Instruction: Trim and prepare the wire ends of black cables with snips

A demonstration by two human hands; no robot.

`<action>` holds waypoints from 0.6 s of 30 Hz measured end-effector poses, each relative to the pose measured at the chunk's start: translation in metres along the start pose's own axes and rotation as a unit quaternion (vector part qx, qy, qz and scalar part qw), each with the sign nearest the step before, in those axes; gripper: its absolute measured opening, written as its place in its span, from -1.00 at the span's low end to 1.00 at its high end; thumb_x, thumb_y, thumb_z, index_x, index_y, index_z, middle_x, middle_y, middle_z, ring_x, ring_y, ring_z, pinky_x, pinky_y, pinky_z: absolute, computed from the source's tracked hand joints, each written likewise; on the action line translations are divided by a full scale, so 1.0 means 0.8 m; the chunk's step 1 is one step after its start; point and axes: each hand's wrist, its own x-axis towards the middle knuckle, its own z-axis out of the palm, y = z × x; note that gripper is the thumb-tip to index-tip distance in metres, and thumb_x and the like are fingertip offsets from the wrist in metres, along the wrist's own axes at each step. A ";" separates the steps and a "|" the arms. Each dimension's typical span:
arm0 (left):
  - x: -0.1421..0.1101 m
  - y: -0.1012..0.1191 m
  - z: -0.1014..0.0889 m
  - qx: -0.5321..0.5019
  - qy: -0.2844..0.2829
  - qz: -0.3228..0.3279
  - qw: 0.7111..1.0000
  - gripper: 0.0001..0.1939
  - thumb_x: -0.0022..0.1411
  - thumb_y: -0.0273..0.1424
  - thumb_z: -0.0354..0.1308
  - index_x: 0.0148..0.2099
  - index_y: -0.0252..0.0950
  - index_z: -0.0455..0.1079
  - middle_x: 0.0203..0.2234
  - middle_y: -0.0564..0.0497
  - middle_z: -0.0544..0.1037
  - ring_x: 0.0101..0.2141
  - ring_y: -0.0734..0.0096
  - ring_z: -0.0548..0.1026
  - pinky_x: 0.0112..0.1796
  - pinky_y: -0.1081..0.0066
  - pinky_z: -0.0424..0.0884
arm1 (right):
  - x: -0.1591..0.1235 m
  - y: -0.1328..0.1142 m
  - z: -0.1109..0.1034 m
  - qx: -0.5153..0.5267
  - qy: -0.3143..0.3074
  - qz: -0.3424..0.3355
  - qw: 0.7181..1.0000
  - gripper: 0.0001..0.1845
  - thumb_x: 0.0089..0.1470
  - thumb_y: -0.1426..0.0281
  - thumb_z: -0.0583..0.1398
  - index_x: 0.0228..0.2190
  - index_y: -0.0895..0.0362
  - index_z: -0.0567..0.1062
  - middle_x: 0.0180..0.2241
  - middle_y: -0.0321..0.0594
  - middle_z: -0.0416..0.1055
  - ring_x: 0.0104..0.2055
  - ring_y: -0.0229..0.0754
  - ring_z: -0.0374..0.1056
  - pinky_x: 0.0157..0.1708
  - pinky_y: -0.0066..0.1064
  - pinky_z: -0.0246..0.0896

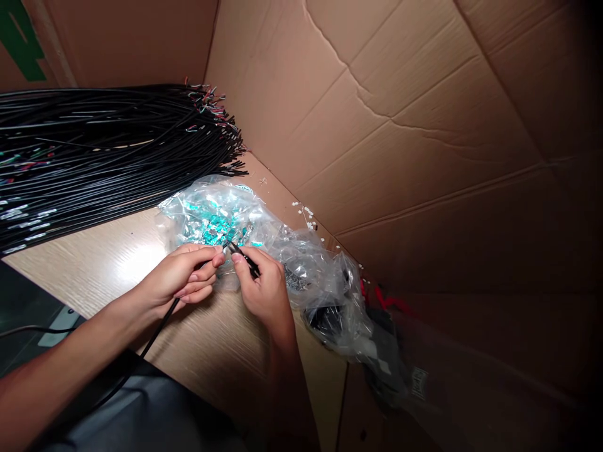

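Observation:
My left hand (195, 276) is closed around a black cable (160, 328), pinching it near its end between thumb and forefinger. The rest of that cable hangs down over the table's front edge toward my lap. In my right hand (264, 285) is a small black-handled tool that looks like pliers or cutters (249, 263); its tip meets the cable end by my left fingertips. What exactly sits in the jaws is too small to make out. Just behind both hands lies a clear plastic bag (202, 194) of small shiny green-blue pieces (219, 227).
A large bundle of black cables (117, 119) with coloured wire ends lies at the back left. More clear bags (325, 270) with small parts run along the right. Cardboard walls (400, 157) rise behind and to the right of the wooden table (217, 339). White scraps (308, 213) lie along their foot.

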 end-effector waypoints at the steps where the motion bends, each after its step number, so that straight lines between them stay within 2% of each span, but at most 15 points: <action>1: 0.000 0.000 0.000 0.001 0.001 -0.002 1.000 -0.66 0.33 -0.31 0.22 -0.49 -0.30 0.35 -0.78 0.27 0.04 -0.79 0.73 -0.15 -0.80 0.68 -0.04 | 0.001 0.000 -0.001 0.002 0.000 -0.001 1.000 -0.72 0.41 0.27 0.15 -0.34 0.10 0.52 -0.41 -0.28 0.43 -0.36 -0.20 0.28 -0.32 -0.38 0.13; 5: 0.002 -0.002 -0.002 0.016 0.002 0.002 1.000 -0.64 0.33 -0.27 0.28 -0.48 -0.29 0.34 -0.77 0.28 0.06 -0.77 0.72 -0.13 -0.79 0.69 -0.01 | 0.004 -0.001 -0.002 0.009 0.000 0.005 1.000 -0.62 0.38 0.25 0.17 -0.49 0.10 0.43 -0.53 -0.35 0.25 -0.44 -0.24 0.15 -0.44 -0.41 0.02; 8: 0.004 -0.006 -0.005 0.044 -0.003 0.024 0.999 -0.62 0.37 -0.22 0.25 -0.45 -0.30 0.36 -0.76 0.27 0.06 -0.76 0.71 -0.12 -0.78 0.68 0.01 | 0.006 0.001 -0.001 0.024 -0.005 0.024 0.999 -0.60 0.38 0.24 0.18 -0.51 0.11 0.45 -0.54 -0.37 0.21 -0.46 -0.26 0.09 -0.47 -0.41 -0.03; 14: 0.008 -0.010 -0.010 0.095 -0.010 0.060 0.994 -0.60 0.40 -0.18 0.22 -0.43 -0.30 0.35 -0.73 0.26 0.07 -0.73 0.69 -0.09 -0.75 0.66 0.03 | 0.009 0.010 0.004 0.068 -0.021 0.061 0.996 -0.63 0.37 0.19 0.19 -0.35 0.14 0.64 -0.43 -0.29 0.49 -0.40 -0.22 0.29 -0.35 -0.40 0.19; 18: 0.008 -0.010 -0.009 0.111 -0.001 0.065 0.992 -0.60 0.40 -0.18 0.21 -0.44 -0.29 0.33 -0.73 0.26 0.06 -0.72 0.68 -0.10 -0.75 0.65 0.02 | 0.012 0.013 0.003 0.064 -0.030 0.078 0.994 -0.62 0.35 0.17 0.20 -0.35 0.15 0.66 -0.41 -0.26 0.54 -0.37 -0.18 0.35 -0.31 -0.39 0.25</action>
